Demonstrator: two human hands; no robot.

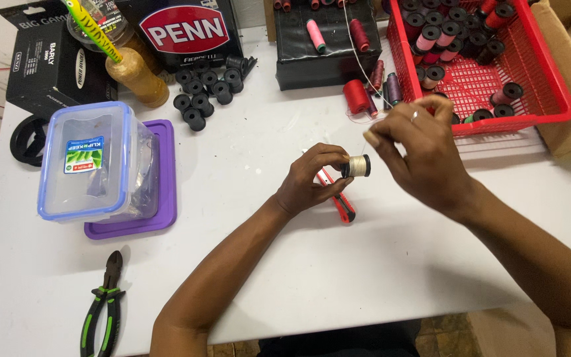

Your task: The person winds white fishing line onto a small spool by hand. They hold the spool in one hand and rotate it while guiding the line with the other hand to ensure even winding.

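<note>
My left hand (312, 180) grips a small black spool wound with pale beige thread (356, 166) by its end, over the middle of the white table (365, 264). My right hand (421, 149) hovers just right of the spool, fingers pinched on a thin pale thread (358, 53) that runs up toward the back of the table. A red and black utility knife (342, 203) lies on the table under my left hand.
A red mesh basket (536, 73) with several black and coloured spools stands at back right. Loose red, maroon and purple spools (357, 96) lie near a black box (328, 63). A clear lidded container (90, 162) sits on a purple lid at left; several empty black spools (203, 92) behind it; green-handled pliers (104, 301) near the front edge.
</note>
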